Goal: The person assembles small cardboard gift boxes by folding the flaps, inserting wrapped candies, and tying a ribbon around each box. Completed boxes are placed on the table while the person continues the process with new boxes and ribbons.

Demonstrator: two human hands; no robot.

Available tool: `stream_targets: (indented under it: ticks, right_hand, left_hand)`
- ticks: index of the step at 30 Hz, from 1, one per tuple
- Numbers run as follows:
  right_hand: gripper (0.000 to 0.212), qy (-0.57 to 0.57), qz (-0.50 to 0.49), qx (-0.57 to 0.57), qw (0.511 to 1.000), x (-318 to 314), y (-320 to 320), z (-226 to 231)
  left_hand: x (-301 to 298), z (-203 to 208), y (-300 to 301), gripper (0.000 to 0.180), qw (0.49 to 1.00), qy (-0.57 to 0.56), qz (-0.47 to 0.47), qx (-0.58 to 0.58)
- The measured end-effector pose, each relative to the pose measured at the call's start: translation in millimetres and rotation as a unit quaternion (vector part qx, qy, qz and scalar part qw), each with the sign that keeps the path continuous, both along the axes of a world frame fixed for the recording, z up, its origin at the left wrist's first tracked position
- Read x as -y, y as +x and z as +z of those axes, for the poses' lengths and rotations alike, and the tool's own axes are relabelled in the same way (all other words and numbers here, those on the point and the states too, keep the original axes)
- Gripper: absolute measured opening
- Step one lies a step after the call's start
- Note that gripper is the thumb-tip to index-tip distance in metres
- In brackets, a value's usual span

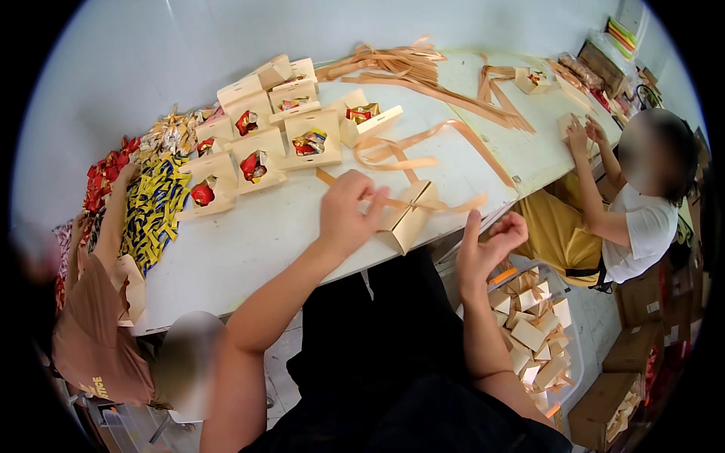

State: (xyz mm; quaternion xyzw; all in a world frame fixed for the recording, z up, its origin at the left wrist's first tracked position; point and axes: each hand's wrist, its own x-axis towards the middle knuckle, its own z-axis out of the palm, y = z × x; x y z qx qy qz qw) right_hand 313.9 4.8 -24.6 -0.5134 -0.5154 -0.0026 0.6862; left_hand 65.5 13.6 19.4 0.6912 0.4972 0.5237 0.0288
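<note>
A closed cream gift box (408, 219) stands near the table's front edge, before me. A peach ribbon (438, 204) crosses over its top, one end reaching to the right. At the box's left side my left hand (350, 213) pinches the ribbon between thumb and fingers. My right hand (489, 245) is to the right of the box, thumb up and the other fingers loosely bent apart from it. The ribbon's free end lies just above that thumb tip; no grip on it shows. Beyond the box, another length of ribbon (472, 136) loops across the table.
Several open boxes (260, 164) with wrapped sweets stand at the left, by piles of yellow-blue sweets (155, 208). A ribbon bundle (408, 72) lies at the back. A bin of tied boxes (578, 362) is below right. Co-workers sit left and right (638, 219).
</note>
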Motion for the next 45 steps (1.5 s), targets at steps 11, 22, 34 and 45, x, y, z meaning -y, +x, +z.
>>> stream_targets:
  ticks: [11,22,34,45]
  right_hand:
    - [0.009,-0.042,0.245,0.176,0.952,-14,-48,14]
    - [0.01,-0.142,0.267,0.134,0.944,-19,-45,14]
    - [0.023,-0.197,0.331,0.071,0.92,-26,-28,23]
    - [0.148,-0.1,0.471,-0.04,0.876,-24,71,74]
  left_hand:
    - [8,-7,18,0.013,0.965,-0.147,-0.193,0.095]
    - [-11,6,-31,0.022,0.882,-0.387,-0.253,0.091]
    - [-11,13,-29,0.032,0.947,-0.244,-0.189,0.089]
    - [-41,106,81,0.086,0.922,-0.126,-0.345,-0.121]
